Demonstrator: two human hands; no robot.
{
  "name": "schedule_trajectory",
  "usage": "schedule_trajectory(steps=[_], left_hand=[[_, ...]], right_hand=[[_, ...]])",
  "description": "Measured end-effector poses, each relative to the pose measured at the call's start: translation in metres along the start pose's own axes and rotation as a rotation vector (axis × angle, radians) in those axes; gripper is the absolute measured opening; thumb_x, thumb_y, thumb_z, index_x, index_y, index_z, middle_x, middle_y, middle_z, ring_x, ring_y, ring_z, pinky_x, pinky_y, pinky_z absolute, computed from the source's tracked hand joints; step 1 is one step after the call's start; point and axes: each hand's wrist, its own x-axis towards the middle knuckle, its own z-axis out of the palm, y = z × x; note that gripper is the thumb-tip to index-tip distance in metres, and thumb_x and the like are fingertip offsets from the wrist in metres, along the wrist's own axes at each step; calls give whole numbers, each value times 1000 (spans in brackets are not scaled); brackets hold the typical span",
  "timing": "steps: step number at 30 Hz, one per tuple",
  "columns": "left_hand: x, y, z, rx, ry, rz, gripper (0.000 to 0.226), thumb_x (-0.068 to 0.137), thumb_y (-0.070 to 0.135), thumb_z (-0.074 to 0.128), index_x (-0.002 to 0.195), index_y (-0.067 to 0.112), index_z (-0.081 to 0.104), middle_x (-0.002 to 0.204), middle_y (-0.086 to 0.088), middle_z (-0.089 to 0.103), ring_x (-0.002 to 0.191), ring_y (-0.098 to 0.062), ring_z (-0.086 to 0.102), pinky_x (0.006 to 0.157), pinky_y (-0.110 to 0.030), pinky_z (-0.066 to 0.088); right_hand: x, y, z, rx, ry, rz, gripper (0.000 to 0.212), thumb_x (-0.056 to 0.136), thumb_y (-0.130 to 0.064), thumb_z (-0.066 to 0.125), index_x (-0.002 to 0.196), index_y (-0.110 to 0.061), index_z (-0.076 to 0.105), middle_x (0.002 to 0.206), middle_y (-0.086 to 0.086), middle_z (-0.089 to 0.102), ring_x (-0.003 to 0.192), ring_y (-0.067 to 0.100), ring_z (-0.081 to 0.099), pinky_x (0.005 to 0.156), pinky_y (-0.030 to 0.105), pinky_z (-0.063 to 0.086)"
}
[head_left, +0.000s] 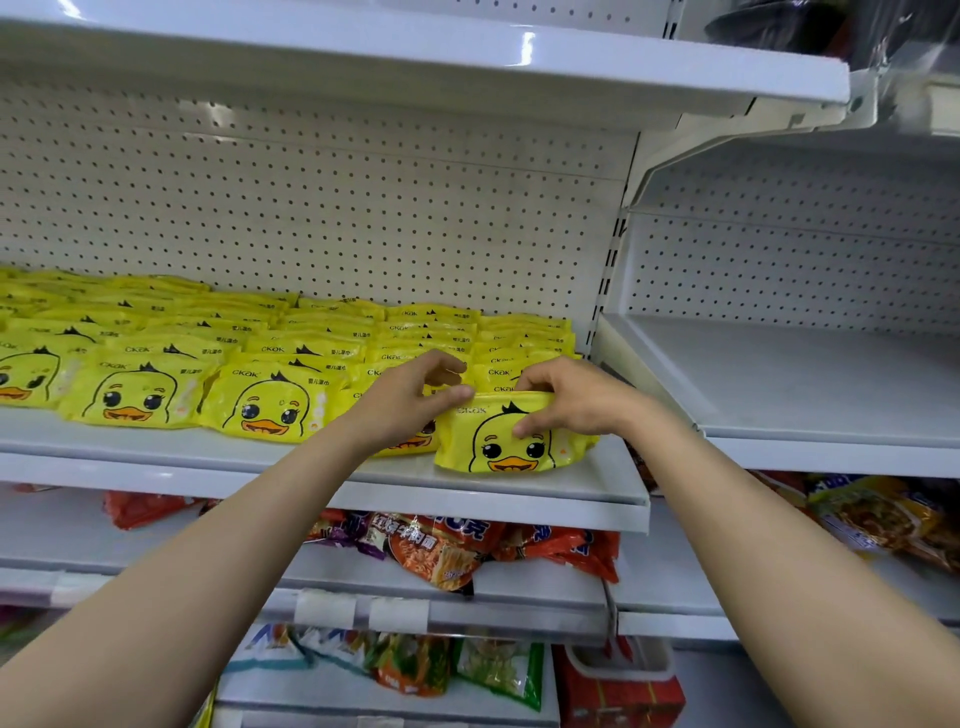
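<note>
Several yellow duck-print packs (265, 402) stand in rows on a white shop shelf (208, 467). The front right pack (498, 447) stands upright near the shelf's front edge. My right hand (571, 400) grips its top right part, fingers behind and thumb on the front. My left hand (410, 400) is at the pack's top left corner, thumb on the top edge and fingers curled over the pack behind it. That pack behind is mostly hidden by my left wrist.
A pegboard back wall (363, 218) rises behind the rows, and another shelf (467, 57) hangs overhead. A bare white shelf (779, 384) lies to the right. Noodle packets (441, 551) fill the shelves below, with a red box (618, 691) at the bottom.
</note>
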Motion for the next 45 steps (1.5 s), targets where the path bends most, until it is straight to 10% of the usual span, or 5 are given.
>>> schedule_trajectory(steps=[4, 9, 21, 36, 45], left_hand=[[-7, -30, 5, 446, 70, 81, 60, 80, 68, 49, 125, 29, 60, 131, 2, 60, 126, -24, 47, 101, -41, 40], [-19, -38, 18, 723, 106, 35, 62, 80, 50, 69, 138, 37, 50, 154, -5, 34, 139, -30, 27, 107, -45, 33], [-12, -50, 25, 702, 69, 61, 63, 80, 45, 71, 139, 39, 49, 154, -11, 33, 142, -32, 23, 111, -46, 26], [-7, -56, 17, 769, -26, 201, 64, 76, 32, 79, 136, 29, 55, 149, -19, 39, 139, -37, 35, 110, -52, 32], [-7, -72, 13, 839, -91, 272, 60, 96, 43, 51, 149, 41, 24, 162, -7, 9, 150, -23, 3, 119, -43, 1]], right_hand=[[3, 18, -8, 28, 32, 45, 46, 70, -35, 87, 110, -25, 66, 101, -15, 60, 99, 10, 55, 79, 24, 40], [6, 44, -7, 37, 5, 84, 36, 66, -38, 89, 89, -33, 61, 86, -21, 58, 86, 7, 52, 68, 19, 37], [16, 54, 0, -41, 46, 179, 62, 69, -39, 86, 125, -27, 62, 128, -8, 59, 122, 12, 53, 105, 34, 44], [12, 46, 11, -342, 103, 180, 60, 81, -49, 72, 134, -29, 54, 135, 3, 53, 126, 22, 47, 99, 36, 46], [7, 47, 19, -167, 141, 165, 60, 71, -53, 79, 125, -36, 60, 133, -3, 58, 124, 17, 51, 97, 38, 48]])
